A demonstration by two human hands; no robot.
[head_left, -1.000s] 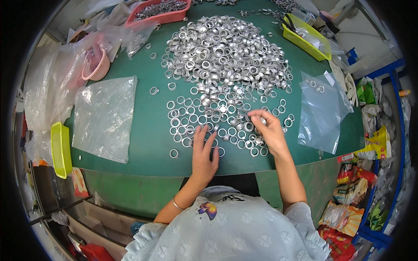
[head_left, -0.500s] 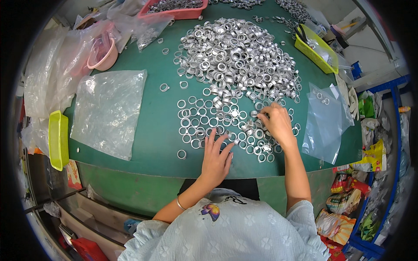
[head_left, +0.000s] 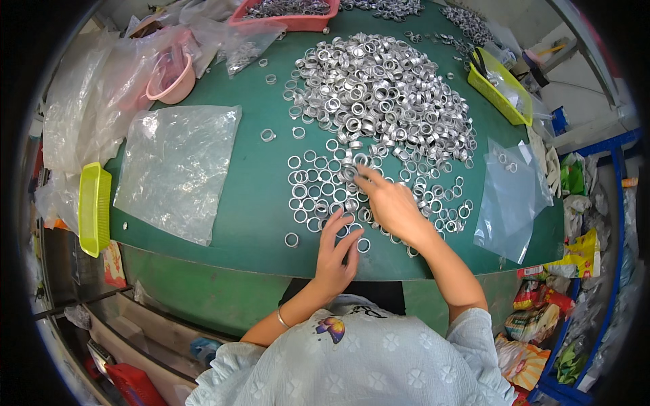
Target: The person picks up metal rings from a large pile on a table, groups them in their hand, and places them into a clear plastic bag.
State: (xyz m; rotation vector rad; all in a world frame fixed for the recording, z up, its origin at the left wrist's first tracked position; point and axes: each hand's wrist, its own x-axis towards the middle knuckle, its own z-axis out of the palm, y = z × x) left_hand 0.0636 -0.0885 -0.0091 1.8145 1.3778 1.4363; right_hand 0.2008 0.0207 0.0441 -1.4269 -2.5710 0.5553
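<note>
Many small silver metal rings (head_left: 382, 88) are heaped on the green table, some with a little tab. In front of the heap lies a flat, single-layer patch of rings (head_left: 311, 191), with a few stacked near its middle. My left hand (head_left: 335, 254) rests at the patch's near edge, thumb and fingers spread and curved over rings by their tips. Reaching left across the patch, my right hand (head_left: 394, 208) has its fingertips at a slightly blurred ring (head_left: 361, 160) over the stacked ones. Its thumb is mostly hidden under the hand. Looser rings (head_left: 447, 210) lie right of that wrist.
A clear plastic bag (head_left: 179, 172) lies flat at left, beside a yellow-green basket (head_left: 95, 210) and a pink bowl (head_left: 172, 81). Clear bags (head_left: 504, 203) holding a few rings lie right. A pink tray (head_left: 288, 24) and a yellow-green basket (head_left: 497, 84) stand farther back.
My right hand has moved left from the rings at the right of the patch to its middle. My left hand has shifted slightly nearer me. The view has swung a little.
</note>
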